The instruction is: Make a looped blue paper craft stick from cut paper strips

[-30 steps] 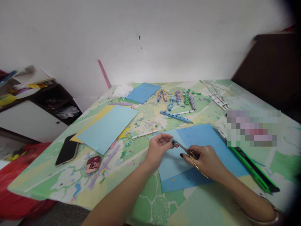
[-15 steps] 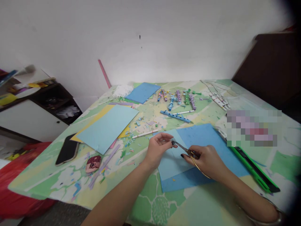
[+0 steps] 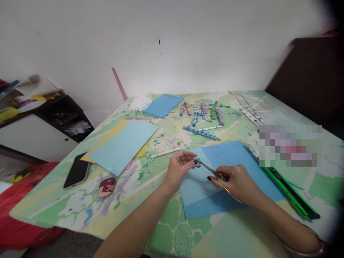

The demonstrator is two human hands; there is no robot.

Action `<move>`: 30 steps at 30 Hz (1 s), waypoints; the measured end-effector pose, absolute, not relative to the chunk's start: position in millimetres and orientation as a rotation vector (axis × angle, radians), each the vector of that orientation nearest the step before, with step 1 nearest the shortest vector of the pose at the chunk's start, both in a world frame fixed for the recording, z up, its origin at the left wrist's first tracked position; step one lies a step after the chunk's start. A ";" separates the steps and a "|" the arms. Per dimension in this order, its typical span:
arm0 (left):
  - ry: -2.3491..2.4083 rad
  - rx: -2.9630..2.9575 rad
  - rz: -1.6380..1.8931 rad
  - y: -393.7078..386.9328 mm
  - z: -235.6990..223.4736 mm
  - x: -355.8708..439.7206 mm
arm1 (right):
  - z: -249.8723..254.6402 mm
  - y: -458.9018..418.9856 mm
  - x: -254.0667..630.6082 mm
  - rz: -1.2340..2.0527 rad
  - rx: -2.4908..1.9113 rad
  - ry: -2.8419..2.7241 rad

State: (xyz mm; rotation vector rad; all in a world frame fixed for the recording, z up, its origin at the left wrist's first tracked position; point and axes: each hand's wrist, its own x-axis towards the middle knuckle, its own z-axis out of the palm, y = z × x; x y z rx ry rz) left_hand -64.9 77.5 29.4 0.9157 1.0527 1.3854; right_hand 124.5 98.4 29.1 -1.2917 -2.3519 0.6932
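My right hand (image 3: pixel 238 182) is wrapped round the gold-coloured handles of a pair of scissors (image 3: pixel 208 168), whose blades point left and up. At the blade tips, my left hand (image 3: pixel 182 166) pinches a small bluish piece of paper (image 3: pixel 198 162) between thumb and fingers. The tips touch or overlap this piece; I cannot tell whether they are cutting into it. Beneath both hands lie a light blue sheet (image 3: pixel 195 190) and a larger darker blue sheet (image 3: pixel 228 154).
A green utility knife (image 3: pixel 290 193) lies at the right. To the left are stacked coloured sheets (image 3: pixel 123 143), a phone (image 3: pixel 77 172) and a dark red case (image 3: pixel 106 187). Decorated paper rolls (image 3: pixel 213 111), a white pen (image 3: pixel 166 153) and scraps lie farther back.
Both hands stay almost in place, with only a very slight shift at the fingertips and scissors. The other things lie as before.
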 end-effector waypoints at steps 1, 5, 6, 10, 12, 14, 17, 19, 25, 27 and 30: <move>1.037 0.896 1.381 77.5 29.5 -65.3 | 29.9 98.2 124.4 0.726 -1.293 -2.342; 0.925 0.763 1.330 76.0 30.3 -64.9 | 29.3 98.3 124.8 0.929 -1.284 -2.298; 0.898 0.736 1.315 75.3 30.6 -64.3 | 28.1 98.6 124.9 0.986 -1.281 -2.284; 0.858 0.705 1.280 72.6 31.3 -61.4 | 23.1 99.4 124.0 1.144 -1.278 -2.215; 0.861 0.711 1.273 71.9 31.4 -60.4 | 22.0 99.2 122.8 1.182 -1.274 -2.187; 0.863 0.717 1.272 71.7 31.4 -59.8 | 22.0 98.7 121.6 1.217 -1.271 -2.166; 0.857 0.723 1.283 71.8 31.6 -59.7 | 23.4 98.3 120.3 1.291 -1.257 -2.148; 0.863 0.723 1.287 71.8 31.9 -59.8 | 24.5 98.2 119.8 1.335 -1.253 -2.138; 0.886 0.718 1.301 71.4 31.5 -59.4 | 23.7 97.0 118.4 1.279 -1.248 -2.151; 0.902 0.723 1.302 71.3 31.0 -59.4 | 21.8 95.7 117.8 1.233 -1.243 -2.153; 0.949 0.745 1.291 71.2 30.9 -59.7 | 19.5 93.5 116.8 1.122 -1.245 -2.153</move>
